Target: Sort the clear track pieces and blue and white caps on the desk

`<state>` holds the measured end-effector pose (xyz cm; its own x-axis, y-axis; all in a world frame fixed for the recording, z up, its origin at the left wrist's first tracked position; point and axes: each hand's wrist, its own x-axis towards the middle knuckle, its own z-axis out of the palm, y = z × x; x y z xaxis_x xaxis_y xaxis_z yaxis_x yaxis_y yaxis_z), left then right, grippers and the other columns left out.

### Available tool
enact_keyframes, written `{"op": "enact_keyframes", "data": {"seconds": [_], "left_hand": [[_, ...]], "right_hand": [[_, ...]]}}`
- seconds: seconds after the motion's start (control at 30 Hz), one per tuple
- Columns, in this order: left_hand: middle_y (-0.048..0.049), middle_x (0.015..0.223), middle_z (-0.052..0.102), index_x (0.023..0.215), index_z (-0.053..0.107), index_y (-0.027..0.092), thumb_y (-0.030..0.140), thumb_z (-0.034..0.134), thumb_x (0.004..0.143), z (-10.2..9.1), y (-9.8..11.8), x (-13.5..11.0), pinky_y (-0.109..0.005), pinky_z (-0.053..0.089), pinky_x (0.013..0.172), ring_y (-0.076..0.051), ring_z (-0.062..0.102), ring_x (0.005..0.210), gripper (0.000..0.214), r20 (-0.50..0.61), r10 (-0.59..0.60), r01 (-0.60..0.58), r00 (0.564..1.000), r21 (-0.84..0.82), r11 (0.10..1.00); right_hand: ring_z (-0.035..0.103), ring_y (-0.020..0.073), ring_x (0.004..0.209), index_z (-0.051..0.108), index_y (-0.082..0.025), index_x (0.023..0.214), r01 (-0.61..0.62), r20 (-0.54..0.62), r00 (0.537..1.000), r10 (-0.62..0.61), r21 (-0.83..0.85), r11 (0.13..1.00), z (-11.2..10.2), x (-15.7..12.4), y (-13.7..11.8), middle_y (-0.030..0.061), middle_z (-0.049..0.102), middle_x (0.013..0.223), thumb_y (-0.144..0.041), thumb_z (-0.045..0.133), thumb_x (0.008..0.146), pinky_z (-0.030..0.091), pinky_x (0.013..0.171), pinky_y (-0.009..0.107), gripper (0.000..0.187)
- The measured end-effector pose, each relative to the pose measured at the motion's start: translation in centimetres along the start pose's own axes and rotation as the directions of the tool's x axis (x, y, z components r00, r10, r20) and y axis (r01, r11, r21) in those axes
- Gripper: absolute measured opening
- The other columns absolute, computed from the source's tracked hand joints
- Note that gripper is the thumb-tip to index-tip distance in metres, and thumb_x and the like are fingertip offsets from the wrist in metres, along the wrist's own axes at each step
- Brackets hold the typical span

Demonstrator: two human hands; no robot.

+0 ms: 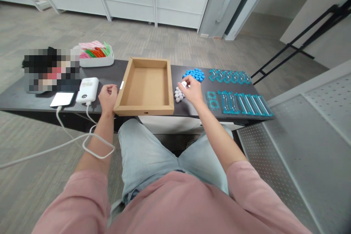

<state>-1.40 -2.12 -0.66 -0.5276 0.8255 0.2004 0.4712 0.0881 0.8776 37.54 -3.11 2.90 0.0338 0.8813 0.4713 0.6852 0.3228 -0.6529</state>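
My right hand (192,89) hovers over a small pile of white pieces (178,94) on the dark table (115,71), its fingers pinched on one white piece (184,84). Just beyond it lies a cluster of blue pieces (194,74). My left hand (108,97) rests as a loose fist on the table, next to the left wall of an empty cardboard tray (145,87). Nothing shows in the left hand.
Clear teal plastic parts (241,102) lie in rows at the right end, with more (229,76) behind them. A white power bank (87,89) with cables and a white phone-like slab (62,99) sit left. A white bin (95,55) holds coloured strips.
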Motion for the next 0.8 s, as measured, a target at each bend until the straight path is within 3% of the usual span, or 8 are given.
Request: {"op": "enact_keyframes", "data": {"seconds": [0.1, 0.2, 0.3, 0.4, 0.47, 0.57, 0.7, 0.8], "left_hand": [[-0.0049, 0.09, 0.077, 0.098, 0.071, 0.021, 0.021, 0.062, 0.099, -0.1, 0.2, -0.1, -0.032, 0.059, 0.089, -0.021, 0.074, 0.088, 0.009, 0.008, -0.007, 0.007, 1.0, 0.01, 1.0], [-0.0046, 0.09, 0.077, 0.097, 0.071, 0.022, 0.021, 0.061, 0.099, -0.1, 0.3, -0.1, -0.033, 0.058, 0.089, -0.021, 0.073, 0.087, 0.009, 0.013, -0.01, 0.009, 1.0, 0.029, 1.0], [-0.0036, 0.088, 0.076, 0.096, 0.071, 0.022, 0.02, 0.062, 0.098, -0.1, 0.2, -0.1, -0.032, 0.057, 0.088, -0.02, 0.072, 0.086, 0.009, 0.015, -0.009, 0.008, 1.0, 0.046, 0.999], [-0.0033, 0.089, 0.076, 0.097, 0.071, 0.021, 0.02, 0.062, 0.099, 0.0, 0.1, 0.0, -0.031, 0.055, 0.088, -0.019, 0.072, 0.086, 0.01, 0.03, -0.005, 0.004, 1.0, 0.04, 0.999], [-0.0033, 0.09, 0.075, 0.098, 0.071, 0.02, 0.02, 0.062, 0.101, 0.0, 0.0, 0.0, -0.029, 0.054, 0.089, -0.018, 0.071, 0.086, 0.01, 0.042, -0.004, 0.003, 0.999, 0.034, 0.999], [-0.0032, 0.09, 0.075, 0.099, 0.071, 0.02, 0.019, 0.062, 0.102, 0.0, -0.1, 0.0, -0.028, 0.054, 0.089, -0.017, 0.07, 0.086, 0.01, 0.049, -0.006, 0.004, 0.999, 0.027, 1.0], [-0.0027, 0.089, 0.074, 0.098, 0.071, 0.02, 0.02, 0.062, 0.101, 0.0, -0.1, 0.0, -0.028, 0.054, 0.086, -0.018, 0.07, 0.084, 0.009, 0.037, 0.003, -0.004, 0.999, 0.019, 1.0], [-0.0029, 0.089, 0.074, 0.097, 0.071, 0.021, 0.02, 0.062, 0.1, 0.0, 0.1, -0.1, -0.029, 0.055, 0.085, -0.018, 0.071, 0.084, 0.009, 0.034, 0.006, -0.006, 0.999, 0.019, 1.0]], "right_hand": [[0.064, 0.023, 0.086, 0.061, -0.027, 0.094, 0.115, 0.131, 0.984, -0.121, 0.053, 0.992, 3.3, 2.0, -4.0, 0.002, 0.072, 0.093, -0.047, 0.073, 0.098, 0.049, 0.084, 0.037, 0.024], [0.067, 0.024, 0.092, 0.064, -0.025, 0.098, 0.149, 0.293, 0.941, -0.171, 0.097, 0.984, 7.6, 3.5, -7.3, 0.0027, 0.074, 0.098, -0.044, 0.076, 0.1, 0.05, 0.087, 0.037, 0.022], [0.07, 0.0253, 0.102, 0.068, -0.024, 0.105, 0.148, 0.4, 0.895, -0.197, 0.149, 0.978, 11.2, 4.3, -8.8, 0.0044, 0.077, 0.105, -0.039, 0.077, 0.102, 0.054, 0.094, 0.038, 0.017], [0.073, 0.0266, 0.112, 0.071, -0.024, 0.109, 0.139, 0.428, 0.878, -0.214, 0.2, 0.97, 12.7, 4.6, -8.6, 0.007, 0.079, 0.113, -0.037, 0.075, 0.105, 0.057, 0.105, 0.042, 0.014], [0.073, 0.0273, 0.117, 0.074, -0.025, 0.109, 0.143, 0.398, 0.888, -0.23, 0.237, 0.961, 12.4, 4.5, -7.8, 0.008, 0.08, 0.117, -0.038, 0.073, 0.107, 0.058, 0.11, 0.045, 0.013], [0.074, 0.0278, 0.118, 0.076, -0.026, 0.113, 0.142, 0.318, 0.919, -0.232, 0.283, 0.948, 10.2, 4.4, -5.5, 0.0088, 0.08, 0.121, -0.042, 0.069, 0.109, 0.061, 0.107, 0.046, 0.018], [0.073, 0.0293, 0.121, 0.077, -0.026, 0.12, 0.147, 0.122, 0.976, -0.181, 0.247, 0.958, 5.2, 3.9, -0.7, 0.0105, 0.078, 0.126, -0.053, 0.063, 0.112, 0.061, 0.109, 0.048, 0.031], [0.073, 0.0321, 0.123, 0.077, -0.027, 0.125, 0.07, -0.004, 0.998, -0.07, 0.137, 0.988, 1.4, 2.5, 3.0, 0.0126, 0.078, 0.128, -0.061, 0.059, 0.113, 0.059, 0.114, 0.054, 0.041]]}}
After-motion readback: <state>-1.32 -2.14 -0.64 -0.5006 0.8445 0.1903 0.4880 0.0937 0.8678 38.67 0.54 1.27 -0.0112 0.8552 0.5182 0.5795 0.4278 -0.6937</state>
